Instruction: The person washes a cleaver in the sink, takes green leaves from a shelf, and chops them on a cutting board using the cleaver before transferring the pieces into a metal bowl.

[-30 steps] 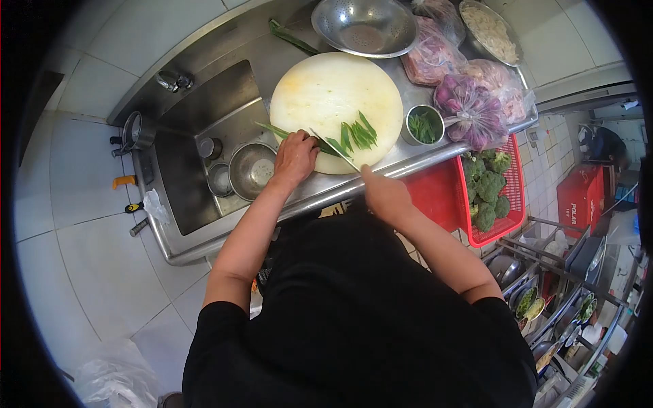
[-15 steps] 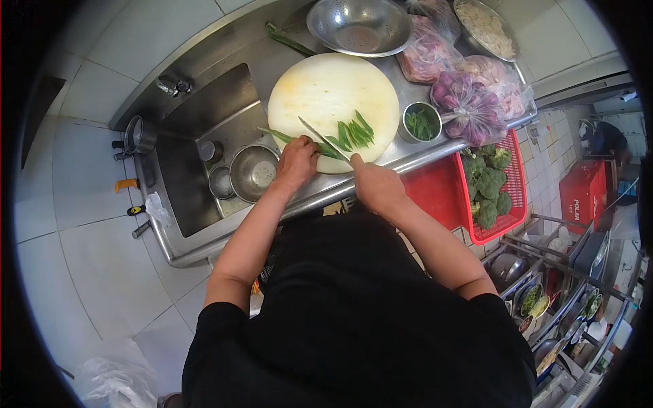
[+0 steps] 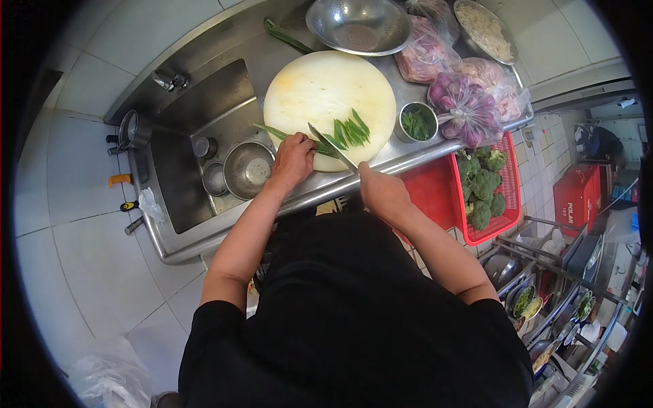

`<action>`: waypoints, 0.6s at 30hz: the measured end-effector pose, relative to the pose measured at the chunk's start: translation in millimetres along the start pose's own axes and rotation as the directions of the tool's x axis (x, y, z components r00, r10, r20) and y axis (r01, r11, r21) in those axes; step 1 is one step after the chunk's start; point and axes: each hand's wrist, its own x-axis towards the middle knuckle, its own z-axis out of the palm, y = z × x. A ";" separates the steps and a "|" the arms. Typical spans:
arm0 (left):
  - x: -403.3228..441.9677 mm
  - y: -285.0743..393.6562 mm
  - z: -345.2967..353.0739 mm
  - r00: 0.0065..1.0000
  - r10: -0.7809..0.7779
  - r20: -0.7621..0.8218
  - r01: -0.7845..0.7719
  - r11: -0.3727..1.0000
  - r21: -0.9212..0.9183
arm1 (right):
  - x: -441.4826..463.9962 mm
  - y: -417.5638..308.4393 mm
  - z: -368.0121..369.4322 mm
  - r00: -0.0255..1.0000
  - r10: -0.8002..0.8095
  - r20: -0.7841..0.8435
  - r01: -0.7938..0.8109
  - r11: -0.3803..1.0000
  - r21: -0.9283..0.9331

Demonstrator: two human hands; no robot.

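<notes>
On the round white cutting board (image 3: 320, 88), my left hand (image 3: 294, 160) presses a long green stalk (image 3: 272, 131) near the board's front edge, its fingers curled over it. My right hand (image 3: 384, 192) grips the handle of a kitchen knife (image 3: 333, 144), whose blade slants across the board just right of my left fingers. Several slanted green slices (image 3: 352, 129) lie beyond the blade. To the right of the board, a metal cup (image 3: 406, 134) holds more cut green pieces (image 3: 417, 124). Behind the board rests another green stalk (image 3: 286, 35).
At the left is a steel sink (image 3: 182, 170) with metal bowls (image 3: 235, 163) at its edge. A colander (image 3: 354, 24), bagged meat (image 3: 425, 51) and bagged purple onions or shallots (image 3: 464, 109) stand behind and right. Below the counter, a red basket (image 3: 513, 183) holds broccoli (image 3: 484, 183).
The knife and my right hand have shifted slightly to the right, away from my left fingers. My left hand stays on the stalk. The whole view has moved a little.
</notes>
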 end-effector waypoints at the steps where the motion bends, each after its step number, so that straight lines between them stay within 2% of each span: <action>1: 0.7 -0.8 0.2 1.000 -0.001 0.000 0.001 1.000 -0.001 | 2.0 -1.1 0.0 1.000 0.001 0.000 -0.001 1.000 -0.003; 8: 0.3 -0.2 -0.2 1.000 -0.002 -0.005 0.002 1.000 0.011 | -7.2 5.7 -3.2 0.998 0.005 0.065 -0.004 1.000 -0.015; 13: -2.0 -0.9 -3.4 1.000 0.012 -0.011 -0.012 1.000 -0.001 | -18.3 23.6 -9.3 0.999 0.041 0.036 -0.042 0.999 0.026; 16: -6.6 -1.3 -7.4 0.999 0.011 0.036 -0.010 0.999 -0.039 | -9.5 12.3 -11.7 0.995 0.097 0.011 -0.097 0.993 0.064; 18: -5.1 1.5 -2.8 1.000 -0.009 0.013 0.010 0.998 -0.062 | -5.9 9.7 -13.3 0.994 0.103 -0.020 -0.101 0.992 0.078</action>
